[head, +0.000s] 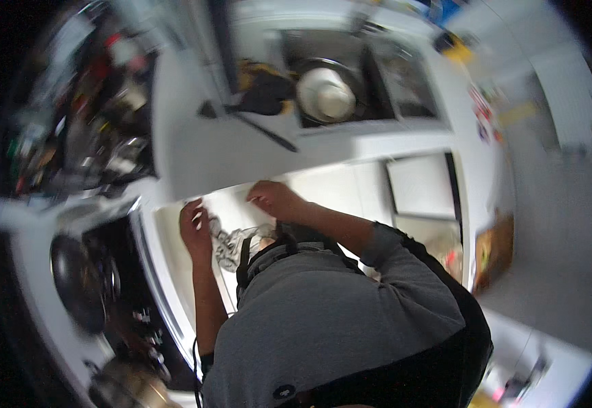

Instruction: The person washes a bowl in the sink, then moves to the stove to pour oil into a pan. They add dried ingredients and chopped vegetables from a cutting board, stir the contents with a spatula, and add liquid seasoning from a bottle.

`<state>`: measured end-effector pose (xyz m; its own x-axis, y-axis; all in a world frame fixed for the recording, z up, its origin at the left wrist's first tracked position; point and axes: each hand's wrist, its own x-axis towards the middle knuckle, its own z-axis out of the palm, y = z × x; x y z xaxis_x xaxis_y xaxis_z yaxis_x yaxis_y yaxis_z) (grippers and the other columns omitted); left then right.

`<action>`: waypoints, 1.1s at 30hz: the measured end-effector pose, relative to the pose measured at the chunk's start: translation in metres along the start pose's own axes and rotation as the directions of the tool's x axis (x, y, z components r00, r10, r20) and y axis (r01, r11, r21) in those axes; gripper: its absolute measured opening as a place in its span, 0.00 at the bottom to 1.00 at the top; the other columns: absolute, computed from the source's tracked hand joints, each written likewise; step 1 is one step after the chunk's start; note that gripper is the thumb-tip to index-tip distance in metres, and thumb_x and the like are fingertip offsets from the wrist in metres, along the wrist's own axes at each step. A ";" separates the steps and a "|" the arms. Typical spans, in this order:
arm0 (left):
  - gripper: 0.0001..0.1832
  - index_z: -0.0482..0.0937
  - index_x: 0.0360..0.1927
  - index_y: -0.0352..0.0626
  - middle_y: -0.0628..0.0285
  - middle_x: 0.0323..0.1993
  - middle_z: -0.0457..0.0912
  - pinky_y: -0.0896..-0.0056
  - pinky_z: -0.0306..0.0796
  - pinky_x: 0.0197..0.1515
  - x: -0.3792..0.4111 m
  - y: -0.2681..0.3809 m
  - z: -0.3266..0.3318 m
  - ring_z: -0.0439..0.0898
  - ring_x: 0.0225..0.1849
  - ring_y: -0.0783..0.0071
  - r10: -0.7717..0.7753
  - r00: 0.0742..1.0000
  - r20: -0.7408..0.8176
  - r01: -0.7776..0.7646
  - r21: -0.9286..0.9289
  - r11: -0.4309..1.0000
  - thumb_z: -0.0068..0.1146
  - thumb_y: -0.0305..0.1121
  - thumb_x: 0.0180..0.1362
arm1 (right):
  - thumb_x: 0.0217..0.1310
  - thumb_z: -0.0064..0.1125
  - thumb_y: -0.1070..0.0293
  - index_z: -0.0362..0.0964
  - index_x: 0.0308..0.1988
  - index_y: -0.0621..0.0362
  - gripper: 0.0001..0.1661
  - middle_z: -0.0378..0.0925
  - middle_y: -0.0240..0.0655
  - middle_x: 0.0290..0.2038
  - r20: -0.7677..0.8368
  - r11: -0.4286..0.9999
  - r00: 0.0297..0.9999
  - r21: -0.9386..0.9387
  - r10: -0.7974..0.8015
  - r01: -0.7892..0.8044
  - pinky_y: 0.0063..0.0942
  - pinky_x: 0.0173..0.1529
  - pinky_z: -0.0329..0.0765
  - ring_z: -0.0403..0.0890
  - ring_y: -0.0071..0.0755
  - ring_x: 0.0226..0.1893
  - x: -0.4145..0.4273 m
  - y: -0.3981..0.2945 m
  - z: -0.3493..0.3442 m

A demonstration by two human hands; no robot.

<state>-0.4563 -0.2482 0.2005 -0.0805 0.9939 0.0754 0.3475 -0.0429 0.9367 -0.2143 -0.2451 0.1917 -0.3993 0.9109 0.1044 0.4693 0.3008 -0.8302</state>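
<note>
My left hand [194, 224] is at the counter's front edge, its fingers curled and apart with nothing seen in them. To its right, my right hand [270, 198] is bent down at the same edge; whether it holds anything does not show. Beyond them on the grey counter [199, 163] lies a long dark utensil [270, 133]. Behind it is a crumpled black and yellow cloth or glove [265, 92]. In the sink stand a round dark pan [357, 76] and a white bowl [326, 97] inside it. The view is blurred.
At the left is a black stove [122, 285] with a dark frying pan [77, 283] and a metal pot [127, 385]. Many blurred items crowd the far-left corner. Below the counter, a patterned cloth [229, 247] and a dark-framed white panel [421, 183] show. A brown box [495, 250] is on the right.
</note>
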 end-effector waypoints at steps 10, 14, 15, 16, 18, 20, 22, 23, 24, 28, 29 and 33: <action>0.11 0.78 0.47 0.43 0.65 0.46 0.78 0.77 0.72 0.41 -0.038 0.018 0.083 0.76 0.41 0.77 0.007 0.944 0.329 0.035 -0.123 0.992 0.55 0.27 0.61 | 0.60 0.55 0.71 0.76 0.39 0.58 0.07 0.77 0.39 0.38 -0.192 0.970 0.952 0.005 0.239 -0.243 0.34 0.43 0.77 0.79 0.40 0.38 -0.122 -0.026 -0.021; 0.11 0.78 0.47 0.41 0.64 0.45 0.78 0.77 0.72 0.42 -0.048 0.032 0.093 0.77 0.41 0.76 0.011 0.942 0.334 0.015 -0.076 0.997 0.55 0.27 0.61 | 0.59 0.55 0.71 0.76 0.38 0.58 0.07 0.77 0.40 0.38 -0.235 0.966 0.938 0.030 0.255 -0.255 0.37 0.46 0.76 0.79 0.42 0.41 -0.142 -0.017 -0.027; 0.11 0.78 0.47 0.41 0.63 0.45 0.79 0.77 0.72 0.43 -0.049 0.035 0.096 0.77 0.41 0.76 0.013 0.944 0.329 0.005 -0.053 0.999 0.55 0.27 0.61 | 0.59 0.55 0.71 0.76 0.38 0.58 0.07 0.77 0.40 0.38 -0.251 0.972 0.940 0.030 0.233 -0.233 0.37 0.45 0.76 0.79 0.41 0.40 -0.143 -0.008 -0.026; 0.11 0.78 0.48 0.41 0.63 0.45 0.79 0.77 0.72 0.43 -0.049 0.036 0.101 0.77 0.42 0.76 0.014 0.943 0.334 -0.002 -0.037 0.999 0.55 0.27 0.62 | 0.59 0.55 0.71 0.76 0.38 0.58 0.07 0.77 0.40 0.39 -0.293 0.992 0.948 0.007 0.126 -0.129 0.37 0.45 0.76 0.79 0.41 0.40 -0.141 0.000 -0.027; 0.12 0.77 0.49 0.40 0.61 0.46 0.79 0.75 0.72 0.44 -0.051 0.040 0.106 0.77 0.44 0.74 0.039 0.938 0.343 -0.033 -0.024 0.999 0.54 0.27 0.62 | 0.60 0.55 0.70 0.76 0.38 0.58 0.07 0.77 0.40 0.39 -0.244 0.989 0.960 0.082 0.139 -0.123 0.37 0.45 0.76 0.79 0.41 0.39 -0.138 -0.003 -0.038; 0.13 0.76 0.50 0.38 0.60 0.47 0.78 0.73 0.71 0.49 -0.051 0.054 0.123 0.76 0.46 0.73 0.012 0.927 0.376 -0.009 -0.011 1.000 0.54 0.27 0.62 | 0.61 0.54 0.70 0.76 0.39 0.57 0.07 0.77 0.39 0.38 -0.229 0.987 0.963 0.106 0.144 -0.122 0.37 0.45 0.76 0.79 0.40 0.38 -0.137 0.002 -0.048; 0.14 0.75 0.51 0.38 0.61 0.47 0.78 0.72 0.69 0.52 -0.050 0.062 0.146 0.76 0.46 0.73 -0.002 0.923 0.385 0.025 -0.055 0.998 0.53 0.29 0.63 | 0.61 0.54 0.69 0.76 0.39 0.57 0.07 0.77 0.39 0.38 -0.240 0.989 0.963 0.113 0.120 -0.095 0.37 0.45 0.76 0.79 0.40 0.39 -0.142 0.008 -0.068; 0.14 0.75 0.51 0.37 0.60 0.47 0.78 0.73 0.69 0.51 -0.048 0.063 0.162 0.76 0.46 0.73 0.016 0.915 0.402 0.007 -0.055 0.998 0.53 0.28 0.62 | 0.62 0.54 0.69 0.76 0.40 0.57 0.08 0.76 0.39 0.38 -0.250 0.990 0.962 0.114 0.112 -0.086 0.37 0.45 0.76 0.79 0.40 0.39 -0.147 0.012 -0.081; 0.13 0.75 0.50 0.37 0.60 0.46 0.78 0.74 0.70 0.50 -0.047 0.071 0.180 0.76 0.45 0.74 0.033 0.906 0.421 -0.011 -0.054 0.998 0.53 0.27 0.62 | 0.62 0.53 0.69 0.75 0.40 0.57 0.08 0.76 0.39 0.39 -0.253 0.988 0.960 0.117 0.123 -0.096 0.37 0.46 0.76 0.79 0.40 0.39 -0.157 0.022 -0.093; 0.13 0.75 0.50 0.37 0.60 0.45 0.78 0.74 0.70 0.49 -0.047 0.110 0.264 0.76 0.44 0.74 0.131 0.823 0.553 -0.108 -0.073 0.991 0.53 0.27 0.62 | 0.60 0.54 0.70 0.75 0.40 0.57 0.08 0.76 0.39 0.39 -0.406 0.983 0.896 0.070 0.181 -0.167 0.38 0.47 0.75 0.78 0.43 0.42 -0.219 0.059 -0.153; 0.13 0.75 0.50 0.37 0.61 0.45 0.78 0.74 0.70 0.49 -0.047 0.122 0.288 0.76 0.45 0.74 0.158 0.790 0.592 -0.140 -0.077 0.987 0.53 0.27 0.62 | 0.60 0.54 0.71 0.75 0.40 0.57 0.08 0.76 0.39 0.39 -0.458 0.975 0.862 0.061 0.217 -0.213 0.38 0.48 0.75 0.78 0.43 0.42 -0.239 0.070 -0.169; 0.13 0.76 0.50 0.38 0.61 0.45 0.78 0.74 0.70 0.49 -0.055 0.144 0.382 0.75 0.45 0.74 0.254 0.630 0.733 -0.114 -0.237 0.965 0.54 0.28 0.62 | 0.58 0.56 0.72 0.76 0.40 0.57 0.08 0.77 0.40 0.40 -0.693 0.928 0.651 0.072 0.311 -0.367 0.39 0.49 0.74 0.77 0.45 0.43 -0.336 0.096 -0.228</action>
<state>-0.0454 -0.2701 0.2003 0.7228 0.6901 0.0349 0.1235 -0.1787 0.9761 0.1444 -0.4579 0.2019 0.4318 0.8819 0.1894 0.5253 -0.0752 -0.8476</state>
